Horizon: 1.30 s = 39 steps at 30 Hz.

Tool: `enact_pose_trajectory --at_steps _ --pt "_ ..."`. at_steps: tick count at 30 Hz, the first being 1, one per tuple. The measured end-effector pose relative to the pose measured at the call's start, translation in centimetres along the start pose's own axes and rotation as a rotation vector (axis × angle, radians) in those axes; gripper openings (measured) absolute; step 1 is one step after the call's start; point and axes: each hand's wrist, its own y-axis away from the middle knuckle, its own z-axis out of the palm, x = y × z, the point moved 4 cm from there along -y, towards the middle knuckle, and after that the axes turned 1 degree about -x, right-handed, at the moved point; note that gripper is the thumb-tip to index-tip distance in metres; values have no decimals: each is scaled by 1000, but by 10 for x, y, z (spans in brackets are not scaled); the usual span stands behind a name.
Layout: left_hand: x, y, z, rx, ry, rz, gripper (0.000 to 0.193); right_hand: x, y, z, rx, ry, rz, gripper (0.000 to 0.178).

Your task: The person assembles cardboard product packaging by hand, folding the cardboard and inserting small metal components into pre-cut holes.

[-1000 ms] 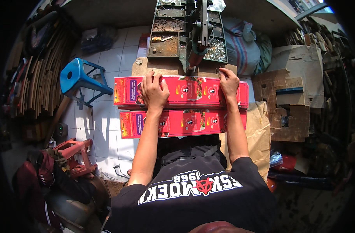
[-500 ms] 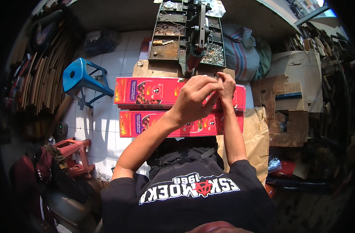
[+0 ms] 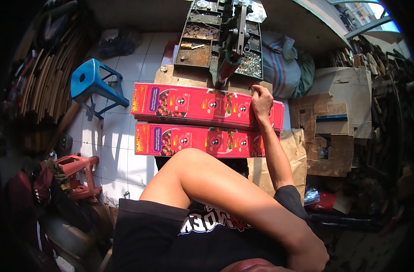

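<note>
My right hand point(image 3: 262, 103) rests over the right end of the far stack of red printed strips point(image 3: 195, 103). Its fingers are curled together near the stack's far edge; whatever is between them is too small to make out. My left arm folds across my chest, and my left hand point(image 3: 309, 254) is at the lower right by my right upper arm, its fingers hidden. A second stack of red strips point(image 3: 195, 141) lies nearer to me. Just beyond the strips stands a dark metal press point(image 3: 227, 68) with a reddish part.
Around the press is a compartment tray point(image 3: 195, 53), with small shiny pieces on its right side. A blue stool point(image 3: 82, 79) stands left, above a red metal frame point(image 3: 80, 174). Brown paper point(image 3: 279, 154), cut cardboard point(image 3: 327, 136) and a striped sack point(image 3: 279, 63) lie to the right.
My left hand has left the spot beside my right hand and swung back across my chest to the lower right. My right hand stays at the strips' right end. The view has shifted slightly.
</note>
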Motion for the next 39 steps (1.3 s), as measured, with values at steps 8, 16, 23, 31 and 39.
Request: enact_pose_trajectory --at_steps 8,16,23,31,39 --pt "-4 -5 5 -35 136 -135 36 -2 0 3 -33 -58 31 19" --pt "10 12 2 124 24 -105 28 5 -2 4 -16 -54 -15 19" --pt "23 63 -22 509 -165 -124 23 9 0 -7 138 -123 -3 19" --pt "65 245 -49 840 -63 -722 18 -1 17 -59 346 -511 259 18" --pt "113 373 23 1518 -727 -1506 14 24 109 -110 400 -423 454 18"
